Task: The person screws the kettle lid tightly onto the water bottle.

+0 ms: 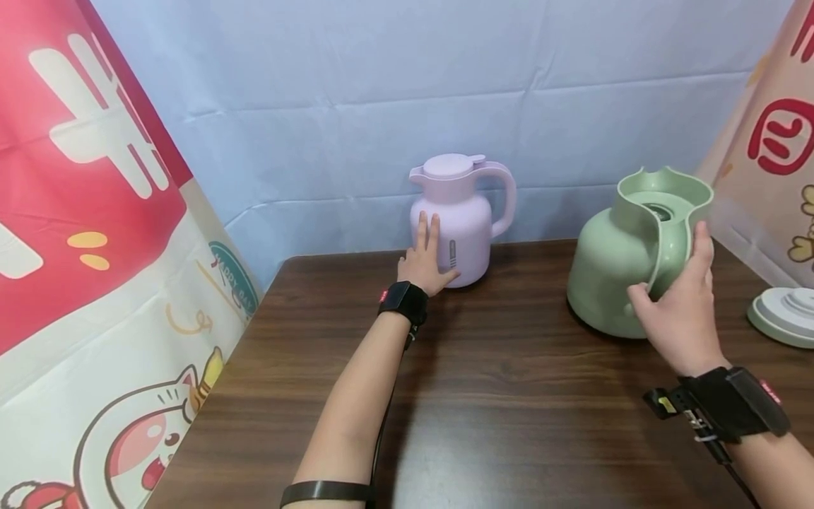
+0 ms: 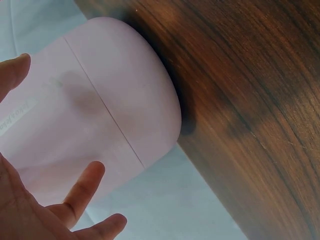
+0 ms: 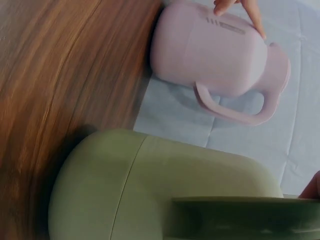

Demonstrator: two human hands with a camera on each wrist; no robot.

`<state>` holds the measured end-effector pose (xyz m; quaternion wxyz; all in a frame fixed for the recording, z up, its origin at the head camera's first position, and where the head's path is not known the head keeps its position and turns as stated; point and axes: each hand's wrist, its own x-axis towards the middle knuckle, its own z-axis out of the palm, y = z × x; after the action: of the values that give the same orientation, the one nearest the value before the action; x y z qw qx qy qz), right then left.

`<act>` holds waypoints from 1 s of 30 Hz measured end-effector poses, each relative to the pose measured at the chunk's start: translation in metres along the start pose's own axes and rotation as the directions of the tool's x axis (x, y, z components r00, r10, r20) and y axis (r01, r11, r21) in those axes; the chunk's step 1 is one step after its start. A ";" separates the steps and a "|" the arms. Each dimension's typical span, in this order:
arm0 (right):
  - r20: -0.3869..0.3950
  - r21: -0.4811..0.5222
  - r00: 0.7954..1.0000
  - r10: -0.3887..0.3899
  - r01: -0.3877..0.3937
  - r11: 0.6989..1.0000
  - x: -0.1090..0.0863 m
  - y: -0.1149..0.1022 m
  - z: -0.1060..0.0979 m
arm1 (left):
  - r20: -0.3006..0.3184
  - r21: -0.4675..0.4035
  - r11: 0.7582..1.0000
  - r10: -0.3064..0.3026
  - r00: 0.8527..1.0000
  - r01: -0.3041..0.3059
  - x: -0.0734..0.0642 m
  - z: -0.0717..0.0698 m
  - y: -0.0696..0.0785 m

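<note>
Lt-purple jug (image 1: pixel 463 237) upright & lidded, ctr; green jug (image 1: pixel 610 276) open-topped, to R.

Bright head view, glare on tabletop (image 1: pixel 509 403), dimmer wrist views

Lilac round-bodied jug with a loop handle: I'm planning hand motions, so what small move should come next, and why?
Perhaps curl the left hand round the lilac jug: that hand is spread at the jug's front without gripping, while the right hand holds the green round-bodied jug by its handle.
</note>
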<state>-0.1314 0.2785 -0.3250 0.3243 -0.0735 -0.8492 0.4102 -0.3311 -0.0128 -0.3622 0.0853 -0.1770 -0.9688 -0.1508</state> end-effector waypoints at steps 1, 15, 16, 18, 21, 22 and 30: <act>0.006 0.002 1.000 0.003 -0.003 1.000 -0.001 -0.001 0.000 | -0.001 -0.002 1.000 -0.001 1.000 0.001 0.000 0.000 0.000; 0.038 0.025 0.999 -0.011 0.010 1.000 -0.009 -0.008 0.001 | -0.002 -0.011 1.000 -0.012 1.000 0.012 -0.001 -0.001 0.002; 0.043 0.027 0.999 -0.012 0.011 1.000 -0.010 -0.008 0.001 | -0.001 -0.010 1.000 -0.012 1.000 0.012 -0.001 -0.001 0.002; 0.050 0.030 0.999 -0.017 0.015 0.999 -0.012 -0.010 0.001 | 0.001 -0.006 1.000 -0.011 1.000 0.011 -0.002 -0.002 0.002; 0.061 0.035 0.998 -0.019 0.017 0.999 -0.014 -0.012 0.001 | 0.004 -0.003 1.000 -0.014 1.000 0.014 -0.002 -0.002 0.002; 0.065 0.036 0.998 -0.022 0.019 0.999 -0.015 -0.012 0.002 | 0.006 -0.003 1.000 -0.016 1.000 0.016 -0.003 -0.003 0.003; 0.078 0.032 0.996 -0.038 0.035 0.999 -0.022 -0.018 0.004 | 0.012 -0.003 1.000 -0.018 1.000 0.018 -0.003 -0.005 0.004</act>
<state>-0.1136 0.2555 -0.3239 0.2994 -0.0369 -0.8562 0.4195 -0.3263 -0.0117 -0.3571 0.0780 -0.1691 -0.9707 -0.1521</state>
